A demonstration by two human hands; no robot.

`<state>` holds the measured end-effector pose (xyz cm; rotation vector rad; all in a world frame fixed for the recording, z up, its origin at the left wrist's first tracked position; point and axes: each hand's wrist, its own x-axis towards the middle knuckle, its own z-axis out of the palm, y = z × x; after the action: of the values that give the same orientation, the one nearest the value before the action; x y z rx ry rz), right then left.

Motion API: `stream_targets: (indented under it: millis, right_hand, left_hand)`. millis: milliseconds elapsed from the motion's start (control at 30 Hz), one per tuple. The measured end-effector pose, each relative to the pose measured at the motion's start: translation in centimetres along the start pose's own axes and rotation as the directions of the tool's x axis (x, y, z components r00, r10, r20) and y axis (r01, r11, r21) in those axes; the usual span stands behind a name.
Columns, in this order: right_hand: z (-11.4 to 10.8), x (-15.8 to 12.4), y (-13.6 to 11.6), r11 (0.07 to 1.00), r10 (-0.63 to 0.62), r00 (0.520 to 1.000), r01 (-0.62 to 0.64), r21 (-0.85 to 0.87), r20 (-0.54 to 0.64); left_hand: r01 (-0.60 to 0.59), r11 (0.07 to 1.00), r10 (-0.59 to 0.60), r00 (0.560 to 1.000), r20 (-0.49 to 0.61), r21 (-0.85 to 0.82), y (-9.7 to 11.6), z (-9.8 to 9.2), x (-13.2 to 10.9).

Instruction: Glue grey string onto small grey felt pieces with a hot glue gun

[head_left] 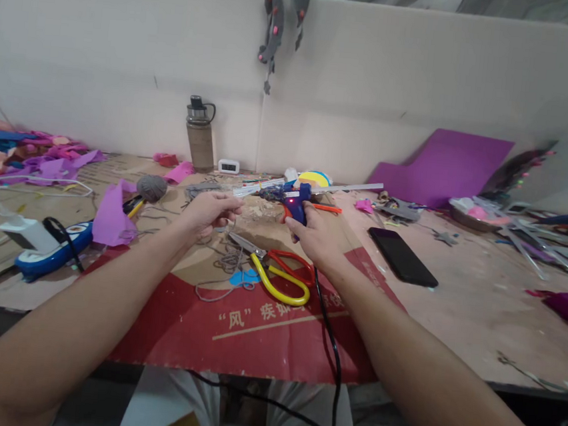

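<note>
Containers: one lidded bottle (pixel 200 146) stands upright at the back of the counter (pixel 475 312), against the partition (pixel 143 52); its contents cannot be determined. At the right, a shallow bowl (pixel 484 225) holds pink and white pieces, too small to identify.

Position of the glue gun (pixel 295 207): inside the grasp of the right hand (pixel 316 235), above the cardboard sheet (pixel 152 334), red indicator lit. Its front end points toward the left hand (pixel 213 213), which is near but apart from the body of the tool. Scissors (pixel 282 276) with one red and one yellow handle lie nearer the wearer, beside loose grey yarn (pixel 229 261). A black phone (pixel 403 256) lies to the right.

Pose: both forearms reach forward and converge. Right hand is clamped on the grip, the black cord (pixel 330 331) hanging below it. Left hand has its fingers curled and thumb extended close to them; whether anything is pinched there cannot be told.
</note>
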<state>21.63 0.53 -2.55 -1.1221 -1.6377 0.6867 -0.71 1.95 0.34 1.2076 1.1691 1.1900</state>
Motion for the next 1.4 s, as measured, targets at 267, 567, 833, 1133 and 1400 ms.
stream_targets:
  millis: [267, 567, 833, 1133, 1400]
  right_hand:
    - [-0.7, 1.8, 1.8, 0.928, 0.276, 0.961, -0.264, -0.261, 0.008]
    - [-0.1, 0.6, -1.0, 0.937, -0.287, 0.957, 0.273, -0.218, -0.034]
    - [1.5, -0.3, -2.4, 0.933, -0.345, 0.938, 0.346, -0.1, 0.027]
    - [1.6, -0.4, -2.3, 0.936, -0.344, 0.939, 0.344, -0.078, 0.012]
    - [1.5, -0.3, -2.2, 0.922, -0.38, 0.925, 0.378, -0.084, -0.004]
  left_hand:
    - [-0.035, 0.999, 0.033, 0.996, 0.085, 0.022, 0.3, 0.6, -0.6]
    - [-0.047, 0.998, 0.036, 0.98, 0.197, 0.051, 0.8, 1.4, -1.6]
    - [-0.089, 0.991, 0.063, 0.971, 0.229, 0.105, 0.5, 1.7, -1.6]
    - [-0.101, 0.981, 0.05, 0.956, 0.288, 0.165, 0.0, 1.4, -1.4]
    - [-0.107, 0.975, 0.043, 0.951, 0.305, 0.194, 0.4, 1.8, -1.9]
